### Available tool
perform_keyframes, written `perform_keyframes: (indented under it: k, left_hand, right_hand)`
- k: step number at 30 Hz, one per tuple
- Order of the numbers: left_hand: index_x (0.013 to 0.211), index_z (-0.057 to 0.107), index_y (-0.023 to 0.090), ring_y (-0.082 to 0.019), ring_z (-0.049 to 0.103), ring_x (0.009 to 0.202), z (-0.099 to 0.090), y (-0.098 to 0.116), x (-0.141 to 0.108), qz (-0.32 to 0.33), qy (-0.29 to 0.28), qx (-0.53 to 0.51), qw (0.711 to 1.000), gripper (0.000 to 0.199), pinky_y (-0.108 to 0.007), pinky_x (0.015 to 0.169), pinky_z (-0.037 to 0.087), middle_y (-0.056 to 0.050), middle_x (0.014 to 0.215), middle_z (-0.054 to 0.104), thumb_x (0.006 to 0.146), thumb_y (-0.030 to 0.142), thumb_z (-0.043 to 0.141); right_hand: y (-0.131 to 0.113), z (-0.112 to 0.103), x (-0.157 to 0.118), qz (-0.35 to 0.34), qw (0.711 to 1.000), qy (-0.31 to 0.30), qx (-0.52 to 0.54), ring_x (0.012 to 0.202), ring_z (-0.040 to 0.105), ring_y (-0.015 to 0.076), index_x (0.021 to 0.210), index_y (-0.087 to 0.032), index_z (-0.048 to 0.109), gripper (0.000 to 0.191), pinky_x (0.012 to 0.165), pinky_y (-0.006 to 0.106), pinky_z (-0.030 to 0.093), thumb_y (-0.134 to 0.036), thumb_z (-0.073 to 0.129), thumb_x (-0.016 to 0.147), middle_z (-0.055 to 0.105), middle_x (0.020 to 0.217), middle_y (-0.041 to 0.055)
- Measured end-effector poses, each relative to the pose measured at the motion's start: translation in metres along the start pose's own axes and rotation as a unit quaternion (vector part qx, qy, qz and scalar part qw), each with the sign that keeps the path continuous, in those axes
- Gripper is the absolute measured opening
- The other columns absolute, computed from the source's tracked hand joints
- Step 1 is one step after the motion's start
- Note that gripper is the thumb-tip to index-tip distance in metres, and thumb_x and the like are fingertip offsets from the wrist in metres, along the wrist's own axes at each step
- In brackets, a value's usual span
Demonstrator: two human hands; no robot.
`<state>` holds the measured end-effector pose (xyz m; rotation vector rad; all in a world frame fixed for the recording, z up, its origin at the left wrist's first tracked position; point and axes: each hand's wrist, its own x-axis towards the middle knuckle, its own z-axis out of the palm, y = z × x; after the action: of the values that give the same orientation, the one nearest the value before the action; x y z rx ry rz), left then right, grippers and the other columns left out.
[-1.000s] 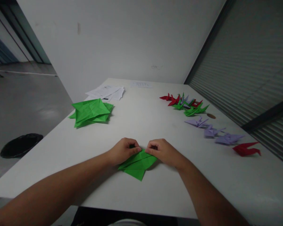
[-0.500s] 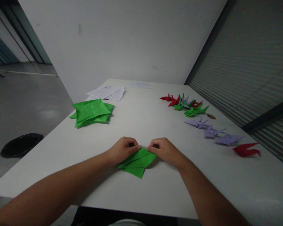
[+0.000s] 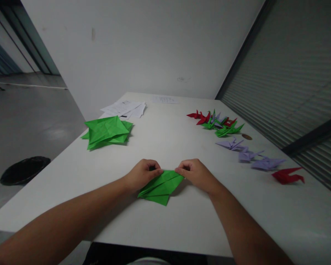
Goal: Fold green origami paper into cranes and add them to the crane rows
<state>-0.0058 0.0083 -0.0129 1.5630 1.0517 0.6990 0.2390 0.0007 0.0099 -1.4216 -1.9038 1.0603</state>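
Observation:
A partly folded sheet of green origami paper (image 3: 162, 187) is held at the near middle of the white table, its creased layers slanting and one pointed flap toward me. My left hand (image 3: 145, 173) pinches its upper left edge between thumb and fingers. At the upper right corner, my right hand (image 3: 195, 173) is closed on the paper in a similar pinch. The fingertips behind the sheet are hidden. To the left lies a stack of creased green sheets (image 3: 107, 130).
Several folded cranes in red, green and purple (image 3: 228, 127) line the right side, with a red crane (image 3: 288, 176) nearest and a brown round disc (image 3: 246, 136) beside them. Printed papers (image 3: 124, 108) lie at the back left. A black-lined bin (image 3: 24, 170) stands on the floor left.
My right hand has shifted slightly right and away from me, so the hands are a little farther apart. The green paper's upper edge has stretched and lifted slightly.

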Motion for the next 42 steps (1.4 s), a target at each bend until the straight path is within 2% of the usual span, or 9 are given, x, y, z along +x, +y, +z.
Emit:
perform_keyframes:
  k: [10, 20, 26, 35, 39, 42]
  left_hand:
    - [0.077, 0.069, 0.014, -0.013, 0.047, 0.060, -0.001, -0.002, 0.001, 0.002, 0.012, -0.017, 1.000, 0.038, -0.025, 0.055, 0.035, 0.000, 0.065, 0.058, 0.080, 0.051, 0.069]
    - [0.078, 0.068, 0.014, -0.013, 0.049, 0.061, -0.001, -0.007, 0.003, 0.010, 0.024, -0.029, 0.999, 0.036, -0.025, 0.056, 0.036, 0.000, 0.067, 0.059, 0.082, 0.050, 0.069]
    - [0.076, 0.068, 0.015, -0.012, 0.048, 0.060, -0.001, -0.007, 0.002, 0.020, 0.027, -0.050, 0.998, 0.037, -0.025, 0.056, 0.036, 0.001, 0.066, 0.058, 0.082, 0.051, 0.071]
    - [0.078, 0.070, 0.014, -0.013, 0.051, 0.060, 0.000, -0.007, 0.002, -0.009, 0.025, -0.073, 0.997, 0.037, -0.026, 0.058, 0.038, 0.000, 0.067, 0.061, 0.078, 0.051, 0.074]
    - [0.083, 0.070, 0.014, -0.014, 0.054, 0.066, -0.001, -0.007, 0.002, 0.000, 0.025, -0.083, 0.996, 0.032, -0.027, 0.062, 0.040, -0.001, 0.072, 0.063, 0.073, 0.042, 0.082]
    - [0.092, 0.070, 0.016, -0.015, 0.059, 0.076, -0.001, -0.007, 0.001, 0.026, 0.015, -0.108, 0.994, 0.033, -0.028, 0.069, 0.044, -0.002, 0.085, 0.067, 0.068, 0.031, 0.086]
  right_hand:
    - [0.003, -0.004, 0.002, 0.038, 0.998, 0.039, 0.014, 0.055, 0.052, 0.0155, 0.068, -0.016, 0.071, 0.034, 0.054, 0.028, 0.035, -0.047, 0.065, 0.079, 0.063, 0.058, 0.0027]
    - [0.003, -0.010, 0.001, 0.035, 0.996, 0.077, -0.002, 0.051, 0.046, 0.0134, 0.061, -0.018, 0.067, 0.035, 0.052, 0.028, 0.031, -0.048, 0.066, 0.078, 0.059, 0.054, 0.0007]
    - [0.002, -0.010, 0.002, 0.033, 0.996, 0.087, 0.006, 0.051, 0.047, 0.0136, 0.059, -0.019, 0.065, 0.035, 0.052, 0.028, 0.031, -0.048, 0.067, 0.078, 0.059, 0.053, 0.0003]
    - [0.005, -0.012, 0.002, 0.015, 0.995, 0.099, 0.006, 0.052, 0.046, 0.0132, 0.059, -0.018, 0.065, 0.037, 0.052, 0.027, 0.032, -0.049, 0.068, 0.079, 0.057, 0.053, -0.0004]
    - [0.006, -0.013, 0.002, 0.021, 0.994, 0.110, 0.010, 0.050, 0.044, 0.0128, 0.060, -0.018, 0.065, 0.038, 0.051, 0.027, 0.030, -0.051, 0.068, 0.079, 0.056, 0.052, -0.0010]
    - [0.007, -0.014, 0.002, 0.019, 0.992, 0.126, 0.013, 0.050, 0.044, 0.0129, 0.060, -0.018, 0.065, 0.039, 0.051, 0.027, 0.031, -0.051, 0.069, 0.080, 0.056, 0.052, -0.0011]
